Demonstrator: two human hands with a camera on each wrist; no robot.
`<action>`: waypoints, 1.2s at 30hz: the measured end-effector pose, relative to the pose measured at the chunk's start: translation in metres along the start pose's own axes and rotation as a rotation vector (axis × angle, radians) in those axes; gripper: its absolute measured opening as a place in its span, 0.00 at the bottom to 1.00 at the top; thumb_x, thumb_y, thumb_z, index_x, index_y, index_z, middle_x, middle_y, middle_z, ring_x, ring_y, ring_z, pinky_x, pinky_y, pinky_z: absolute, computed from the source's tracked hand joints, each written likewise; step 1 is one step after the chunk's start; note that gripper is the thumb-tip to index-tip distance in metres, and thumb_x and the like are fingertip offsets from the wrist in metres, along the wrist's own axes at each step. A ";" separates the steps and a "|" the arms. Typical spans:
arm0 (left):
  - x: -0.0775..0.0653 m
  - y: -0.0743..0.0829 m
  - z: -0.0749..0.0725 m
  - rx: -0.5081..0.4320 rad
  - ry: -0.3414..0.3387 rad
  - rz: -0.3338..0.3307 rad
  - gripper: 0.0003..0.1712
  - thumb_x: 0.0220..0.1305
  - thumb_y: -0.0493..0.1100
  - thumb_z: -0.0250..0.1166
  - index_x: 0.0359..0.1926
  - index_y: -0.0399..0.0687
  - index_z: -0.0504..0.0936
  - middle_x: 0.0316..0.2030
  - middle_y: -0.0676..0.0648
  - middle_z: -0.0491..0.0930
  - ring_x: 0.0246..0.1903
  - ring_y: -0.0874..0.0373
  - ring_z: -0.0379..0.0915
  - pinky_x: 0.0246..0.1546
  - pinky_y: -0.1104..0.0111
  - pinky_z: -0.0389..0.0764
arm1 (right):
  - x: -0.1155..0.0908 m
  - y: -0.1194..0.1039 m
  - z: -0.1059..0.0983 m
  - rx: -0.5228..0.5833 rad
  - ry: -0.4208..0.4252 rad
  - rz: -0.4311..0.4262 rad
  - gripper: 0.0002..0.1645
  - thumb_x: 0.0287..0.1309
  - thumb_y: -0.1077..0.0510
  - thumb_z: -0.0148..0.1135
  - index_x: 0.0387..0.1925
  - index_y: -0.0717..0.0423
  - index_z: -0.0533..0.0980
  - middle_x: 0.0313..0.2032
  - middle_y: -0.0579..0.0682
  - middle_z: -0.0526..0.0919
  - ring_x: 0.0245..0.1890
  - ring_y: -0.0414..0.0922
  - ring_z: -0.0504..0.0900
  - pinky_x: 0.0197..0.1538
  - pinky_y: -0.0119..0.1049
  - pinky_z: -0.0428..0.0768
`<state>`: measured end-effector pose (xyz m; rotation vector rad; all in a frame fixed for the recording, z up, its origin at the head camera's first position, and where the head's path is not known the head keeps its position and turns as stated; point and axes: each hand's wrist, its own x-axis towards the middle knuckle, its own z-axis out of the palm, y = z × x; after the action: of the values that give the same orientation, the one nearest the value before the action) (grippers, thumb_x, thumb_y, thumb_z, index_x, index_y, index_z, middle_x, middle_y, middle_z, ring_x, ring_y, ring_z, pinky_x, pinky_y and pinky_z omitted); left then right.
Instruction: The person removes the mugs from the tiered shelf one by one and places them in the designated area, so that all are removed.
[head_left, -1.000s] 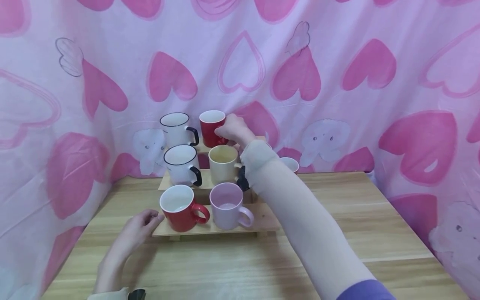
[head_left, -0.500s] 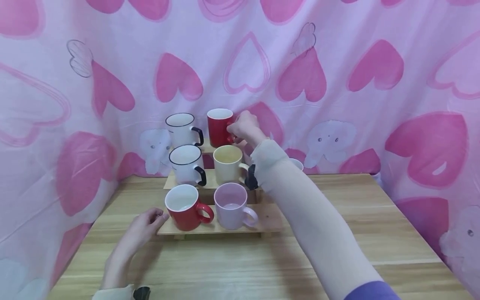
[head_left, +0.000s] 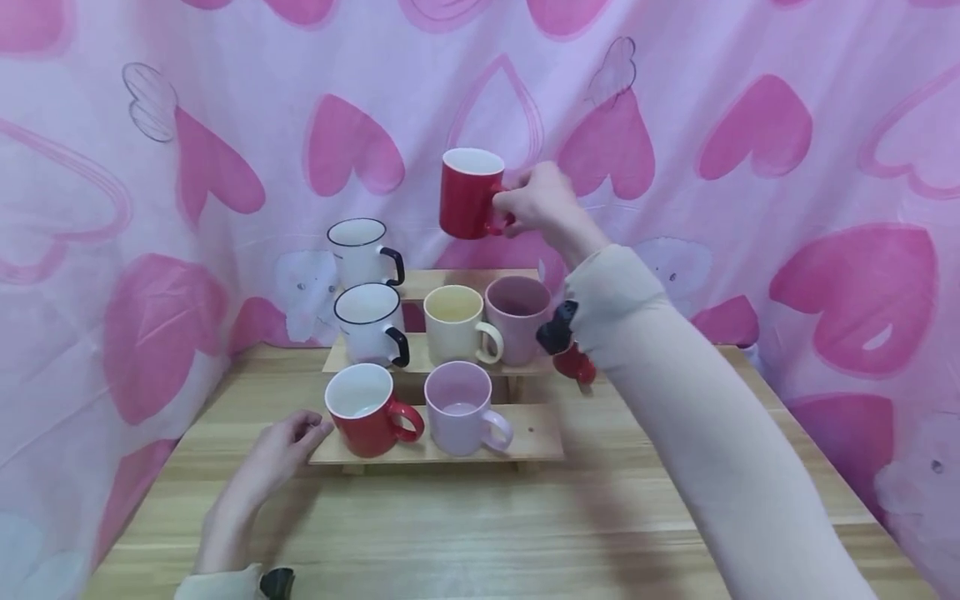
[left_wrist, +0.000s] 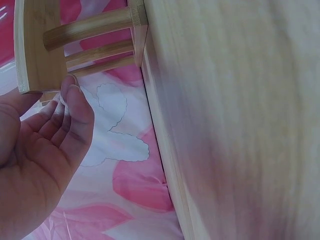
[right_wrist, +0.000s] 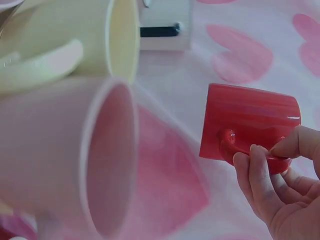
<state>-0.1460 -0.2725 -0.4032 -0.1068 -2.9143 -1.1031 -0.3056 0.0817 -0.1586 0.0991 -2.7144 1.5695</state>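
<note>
The topmost red mug point(head_left: 471, 196) hangs left of the right grip point(head_left: 542, 200), handle point(right_wrist: 227, 144) pinched.

Lots of Red, Pink and White

The held-up mug point(head_left: 467, 200) is shiny red outside and white inside. The front red mug point(head_left: 366, 429) has the same colours, with a red handle. The lilac mug point(head_left: 457, 421) is pale purple all over. The back white mug point(head_left: 358, 258) and the middle white mug point(head_left: 366, 337) both have black rims and black handles. The cream mug point(head_left: 452, 337) is soft yellow. The mauve mug point(head_left: 516, 335) is dusty pink. The rack point(head_left: 542, 433) is plain tan wood. The table point(head_left: 450, 533) is light brown with streaks. The cloth point(head_left: 262, 108) is pale pink and white, with dark pink hearts point(head_left: 348, 150).
</note>
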 end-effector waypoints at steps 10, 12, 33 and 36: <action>0.003 0.001 -0.002 0.032 0.009 0.056 0.14 0.72 0.47 0.58 0.41 0.38 0.77 0.24 0.50 0.70 0.27 0.56 0.67 0.28 0.64 0.70 | -0.031 0.013 -0.059 -0.084 0.130 0.013 0.16 0.60 0.50 0.67 0.41 0.58 0.80 0.42 0.57 0.82 0.38 0.48 0.84 0.39 0.34 0.82; 0.002 -0.001 -0.004 0.035 0.010 0.056 0.14 0.72 0.47 0.58 0.40 0.38 0.77 0.23 0.50 0.70 0.26 0.56 0.67 0.28 0.65 0.70 | -0.038 0.018 -0.064 -0.059 0.146 -0.004 0.16 0.60 0.51 0.68 0.41 0.59 0.78 0.42 0.58 0.81 0.37 0.48 0.84 0.38 0.34 0.82; -0.004 -0.008 -0.006 0.050 0.008 0.020 0.17 0.72 0.50 0.58 0.42 0.38 0.78 0.24 0.49 0.71 0.28 0.55 0.67 0.29 0.64 0.70 | -0.107 0.143 -0.073 0.004 0.411 -0.084 0.18 0.59 0.56 0.65 0.44 0.66 0.77 0.34 0.59 0.80 0.26 0.40 0.84 0.34 0.29 0.81; -0.004 -0.008 -0.005 0.055 0.010 0.018 0.18 0.73 0.51 0.57 0.42 0.37 0.78 0.24 0.49 0.71 0.28 0.55 0.67 0.30 0.63 0.70 | -0.110 0.161 -0.070 -0.003 0.458 -0.039 0.18 0.58 0.55 0.65 0.44 0.65 0.77 0.34 0.58 0.80 0.25 0.38 0.84 0.32 0.27 0.80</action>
<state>-0.1424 -0.2821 -0.4050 -0.1263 -2.9263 -1.0170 -0.2067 0.2283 -0.2666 -0.1837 -2.3434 1.3713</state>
